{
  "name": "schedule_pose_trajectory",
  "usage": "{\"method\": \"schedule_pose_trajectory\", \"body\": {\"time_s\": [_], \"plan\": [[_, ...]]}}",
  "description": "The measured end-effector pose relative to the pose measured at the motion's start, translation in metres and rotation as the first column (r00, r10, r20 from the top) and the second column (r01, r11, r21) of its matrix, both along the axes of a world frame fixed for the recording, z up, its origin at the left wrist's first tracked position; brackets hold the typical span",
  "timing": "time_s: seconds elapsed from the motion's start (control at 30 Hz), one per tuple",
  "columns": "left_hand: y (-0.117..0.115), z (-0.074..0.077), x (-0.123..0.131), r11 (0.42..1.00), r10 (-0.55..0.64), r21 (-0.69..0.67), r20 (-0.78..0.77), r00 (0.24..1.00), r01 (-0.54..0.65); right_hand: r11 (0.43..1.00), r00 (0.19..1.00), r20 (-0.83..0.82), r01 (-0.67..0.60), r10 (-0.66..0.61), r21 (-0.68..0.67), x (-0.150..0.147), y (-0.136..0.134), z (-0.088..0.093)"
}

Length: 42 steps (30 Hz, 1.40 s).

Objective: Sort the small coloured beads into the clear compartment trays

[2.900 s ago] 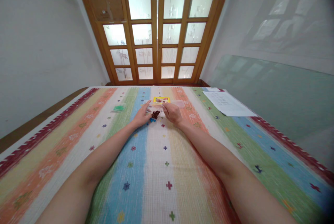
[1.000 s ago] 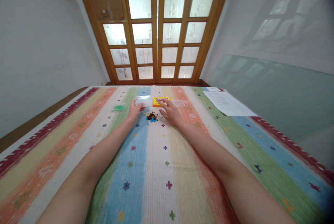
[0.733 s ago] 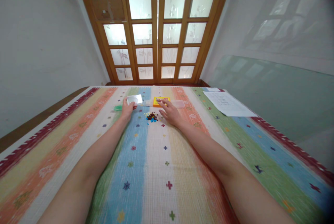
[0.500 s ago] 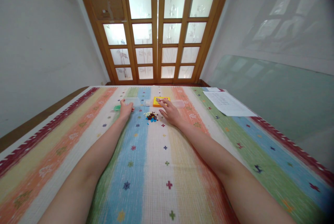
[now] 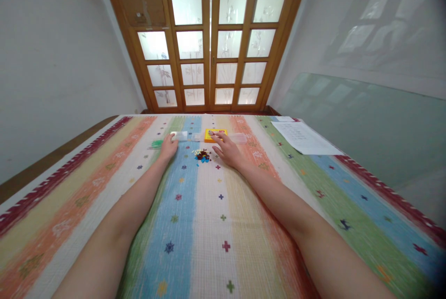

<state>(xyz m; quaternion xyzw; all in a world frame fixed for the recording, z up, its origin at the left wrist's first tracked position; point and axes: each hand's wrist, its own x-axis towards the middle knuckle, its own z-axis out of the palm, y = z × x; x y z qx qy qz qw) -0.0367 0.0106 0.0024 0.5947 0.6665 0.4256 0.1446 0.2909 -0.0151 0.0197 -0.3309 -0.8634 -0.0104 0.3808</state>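
My left hand [image 5: 169, 146] closes its fingers on the near left edge of a clear plastic box or lid [image 5: 180, 135]. Just left of that hand lies a clear container with green pieces [image 5: 157, 143]. My right hand [image 5: 226, 148] hovers over or rests against the front of a yellow box [image 5: 216, 134] with red and dark print. Its fingers are loosely spread, and nothing shows in them. Between the two hands sits a small pile of loose pieces [image 5: 202, 155] in cream, dark brown and blue.
Another clear plastic container [image 5: 197, 137] lies left of the yellow box, and a pinkish see-through one [image 5: 238, 138] lies to its right. Printed paper sheets [image 5: 303, 138] are at the far right of the striped tablecloth [image 5: 209, 224]. Beyond the table stand wooden glazed doors [image 5: 211, 39].
The clear plastic piece in my left hand has tilted and looks shorter, with a brighter face. My left fingers have shifted slightly to the right. My right hand has stayed almost still.
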Motion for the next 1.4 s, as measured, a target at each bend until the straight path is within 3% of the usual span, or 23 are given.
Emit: {"method": "schedule_pose_trajectory", "body": {"time_s": [0.3, 0.77, 0.97, 1.07, 1.2, 1.4], "plan": [[0.005, -0.019, -0.005, 0.998, -0.056, -0.016, -0.24, 0.969, 0.054, 1.0, 1.0, 0.004, -0.014, 0.014, 0.002, -0.001, 0.003, -0.003], [0.005, -0.024, -0.007, 0.995, -0.079, -0.091, -0.387, 0.919, 0.047, 1.0, 0.999, 0.035, -0.005, 0.005, -0.012, -0.001, 0.006, -0.007], [0.003, -0.015, -0.005, 0.996, -0.086, -0.02, -0.368, 0.926, 0.084, 1.0, 0.999, 0.045, -0.012, 0.012, -0.016, 0.0, 0.007, -0.007], [0.0, -0.003, -0.011, 0.999, -0.014, 0.036, -0.37, 0.929, 0.029, 1.0, 0.999, 0.04, -0.014, 0.014, -0.019, 0.0, 0.007, -0.008], [-0.008, 0.01, -0.035, 0.987, 0.152, 0.02, -0.437, 0.886, -0.16, 1.0, 1.0, 0.023, -0.019, 0.019, -0.022, 0.0, 0.006, -0.007], [-0.017, 0.012, -0.07, 0.945, 0.236, -0.072, -0.525, 0.818, -0.318, 0.999, 0.999, 0.037, -0.025, 0.026, -0.028, 0.0, 0.006, -0.008]]}}
